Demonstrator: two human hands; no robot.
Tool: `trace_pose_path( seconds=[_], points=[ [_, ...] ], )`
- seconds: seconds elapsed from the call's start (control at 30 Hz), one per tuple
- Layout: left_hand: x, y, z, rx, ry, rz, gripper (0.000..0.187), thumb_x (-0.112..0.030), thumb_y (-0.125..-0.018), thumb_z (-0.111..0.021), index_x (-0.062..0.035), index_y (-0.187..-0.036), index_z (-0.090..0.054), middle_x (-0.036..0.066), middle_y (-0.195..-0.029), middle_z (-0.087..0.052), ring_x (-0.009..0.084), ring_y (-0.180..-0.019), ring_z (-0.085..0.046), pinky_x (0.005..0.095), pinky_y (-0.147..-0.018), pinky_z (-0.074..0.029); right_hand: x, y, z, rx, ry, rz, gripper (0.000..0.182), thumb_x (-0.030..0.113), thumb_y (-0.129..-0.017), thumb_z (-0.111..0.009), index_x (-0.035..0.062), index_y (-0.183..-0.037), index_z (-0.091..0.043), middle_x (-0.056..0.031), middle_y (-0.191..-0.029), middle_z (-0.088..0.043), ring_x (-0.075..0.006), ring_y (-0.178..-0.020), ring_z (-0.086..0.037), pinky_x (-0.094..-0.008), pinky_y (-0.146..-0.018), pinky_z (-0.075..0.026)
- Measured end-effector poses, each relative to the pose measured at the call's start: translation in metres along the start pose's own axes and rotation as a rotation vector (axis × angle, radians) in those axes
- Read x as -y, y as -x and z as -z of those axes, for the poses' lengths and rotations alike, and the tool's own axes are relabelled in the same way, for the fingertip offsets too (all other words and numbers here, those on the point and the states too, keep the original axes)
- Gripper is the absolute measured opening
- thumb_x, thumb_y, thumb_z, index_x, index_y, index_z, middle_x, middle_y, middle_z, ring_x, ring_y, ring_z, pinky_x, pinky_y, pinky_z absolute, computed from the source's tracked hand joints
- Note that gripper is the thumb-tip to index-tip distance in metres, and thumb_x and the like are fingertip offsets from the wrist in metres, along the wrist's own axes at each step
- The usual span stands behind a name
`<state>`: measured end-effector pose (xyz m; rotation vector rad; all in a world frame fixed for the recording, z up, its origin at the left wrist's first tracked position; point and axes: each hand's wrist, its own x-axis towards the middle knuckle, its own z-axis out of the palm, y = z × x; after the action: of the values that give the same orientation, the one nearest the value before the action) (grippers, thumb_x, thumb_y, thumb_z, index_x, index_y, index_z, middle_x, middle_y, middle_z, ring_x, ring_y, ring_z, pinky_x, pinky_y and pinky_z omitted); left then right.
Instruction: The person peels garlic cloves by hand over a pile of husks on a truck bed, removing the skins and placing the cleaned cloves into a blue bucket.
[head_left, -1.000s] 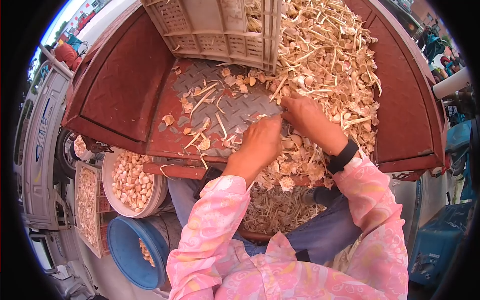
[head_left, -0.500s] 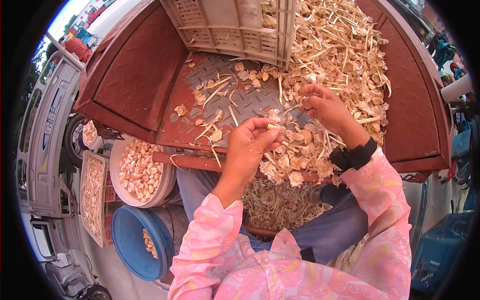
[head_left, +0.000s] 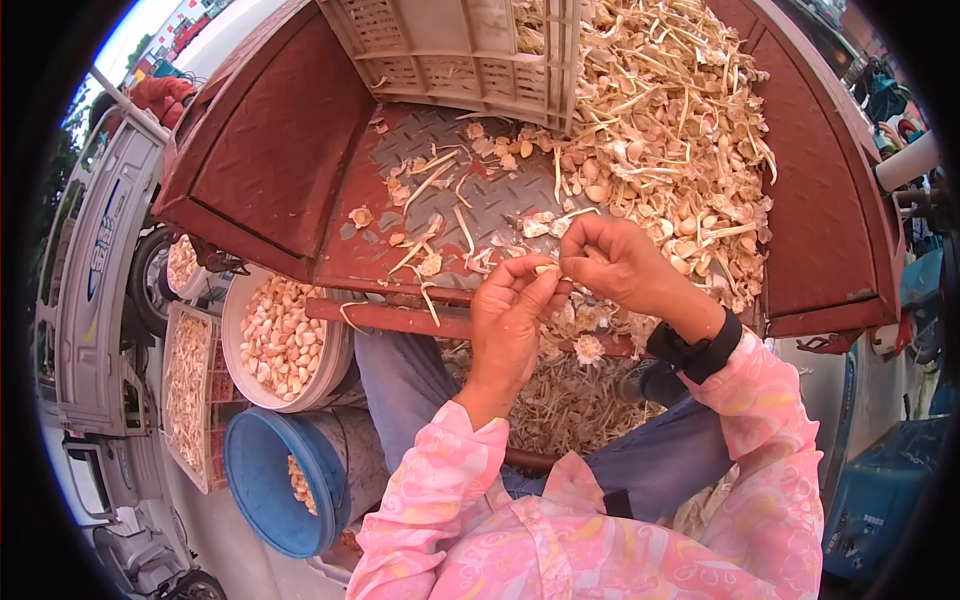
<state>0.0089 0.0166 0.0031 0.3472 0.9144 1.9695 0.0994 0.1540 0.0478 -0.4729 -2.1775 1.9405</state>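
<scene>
Between thumb and fingers of my left hand (head_left: 512,315) a pale garlic clove (head_left: 545,269) is pinched, its tip showing. My right hand (head_left: 622,265) is closed, its fingertips touching that clove; whether it holds a scrap of skin is hidden. Both hands meet above the front edge of a red metal cart bed (head_left: 390,255). A heap of garlic cloves, dry skins and stalks (head_left: 680,150) lies behind and right of my right hand. Loose husks (head_left: 430,262) and stalks lie left of my fingers on the plate.
A plastic crate (head_left: 460,60) stands tilted at the back. To the left are a white bucket of cloves (head_left: 232,330), a blue bucket (head_left: 240,480) with some cloves inside, and a crate of garlic pieces (head_left: 187,385). Husks (head_left: 570,400) lie below, between my legs.
My right hand has come down and left from the heap to meet my left hand. The husks and cloves near the front edge have shifted.
</scene>
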Motion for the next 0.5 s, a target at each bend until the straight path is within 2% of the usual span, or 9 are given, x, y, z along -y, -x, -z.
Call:
trace_pose_path(
  seconds=[0.07, 0.17, 0.27, 0.3, 0.33, 0.4, 0.5],
  points=[
    [0.000, 0.001, 0.003, 0.007, 0.129, 0.064, 0.015, -0.007, -0.088, -0.056, -0.0031, -0.102, -0.054, 0.009, -0.095, -0.062, 0.0129, -0.081, -0.063, 0.0219, -0.072, -0.052, 0.002, 0.002, 0.008, 0.099, -0.075, -0.086, 0.012, 0.012, -0.083, -0.059, 0.0020, -0.079, -0.055, 0.0047, -0.062, -0.049, -0.0051, -0.057, -0.044, -0.0218, -0.051, -0.038],
    [-0.011, 0.004, 0.006, 0.022, 0.220, 0.128, 0.015, -0.007, -0.089, -0.055, -0.0028, -0.103, -0.053, 0.011, -0.096, -0.062, 0.0140, -0.081, -0.063, 0.0219, -0.072, -0.053, 0.014, 0.007, 0.010, 0.130, -0.026, -0.236, 0.014, 0.015, -0.084, -0.060, 0.0020, -0.080, -0.056, 0.0053, -0.060, -0.047, -0.0050, -0.055, -0.043, -0.0221, -0.050, -0.038],
    [-0.023, 0.014, 0.009, 0.015, 0.226, 0.165, 0.015, -0.007, -0.089, -0.054, -0.0017, -0.103, -0.053, 0.012, -0.096, -0.063, 0.0142, -0.080, -0.063, 0.0219, -0.070, -0.053, -0.022, -0.003, 0.021, -0.044, 0.356, 0.045, 0.014, 0.017, -0.085, -0.061, 0.0035, -0.082, -0.058, 0.0052, -0.060, -0.048, -0.0021, -0.054, -0.044, -0.0201, -0.046, -0.035],
    [-0.031, 0.020, 0.015, 0.009, 0.220, 0.164, 0.015, -0.007, -0.090, -0.054, -0.0013, -0.103, -0.054, 0.012, -0.095, -0.063, 0.0142, -0.080, -0.063, 0.0220, -0.069, -0.054, -0.020, -0.003, 0.023, -0.128, 0.340, -0.008, 0.014, 0.019, -0.088, -0.060, 0.0058, -0.085, -0.060, 0.0050, -0.060, -0.049, -0.0006, -0.054, -0.047, -0.0183, -0.046, -0.035],
    [-0.040, 0.028, 0.021, 0.006, 0.219, 0.165, 0.015, -0.007, -0.090, -0.053, -0.0008, -0.103, -0.054, 0.012, -0.094, -0.063, 0.0143, -0.079, -0.063, 0.0221, -0.069, -0.054, -0.015, -0.003, 0.026, -0.164, 0.197, -0.077, 0.014, 0.020, -0.088, -0.059, 0.0062, -0.086, -0.060, 0.0049, -0.061, -0.050, -0.0010, -0.055, -0.048, -0.0180, -0.046, -0.036],
    [-0.076, 0.054, 0.044, -0.074, 0.059, -0.007, 0.018, -0.008, -0.089, -0.055, -0.0002, -0.105, -0.055, 0.012, -0.092, -0.063, 0.0135, -0.076, -0.063, 0.0212, -0.066, -0.053, -0.007, -0.002, 0.036, -0.239, -0.087, -0.215, 0.013, 0.020, -0.089, -0.057, 0.0069, -0.089, -0.060, 0.0047, -0.062, -0.051, -0.0019, -0.057, -0.050, -0.0175, -0.047, -0.037],
    [-0.142, 0.111, 0.121, -0.584, -0.387, -0.373, 0.021, -0.010, -0.088, -0.056, -0.0017, -0.107, -0.056, 0.006, -0.083, -0.063, 0.0073, -0.064, -0.057, 0.0165, -0.056, -0.046, -0.015, -0.007, 0.042, -0.275, -0.166, -0.211, 0.013, 0.020, -0.090, -0.056, 0.0080, -0.089, -0.060, 0.0054, -0.064, -0.051, -0.0017, -0.056, -0.050, -0.0159, -0.046, -0.036]
  ],
)
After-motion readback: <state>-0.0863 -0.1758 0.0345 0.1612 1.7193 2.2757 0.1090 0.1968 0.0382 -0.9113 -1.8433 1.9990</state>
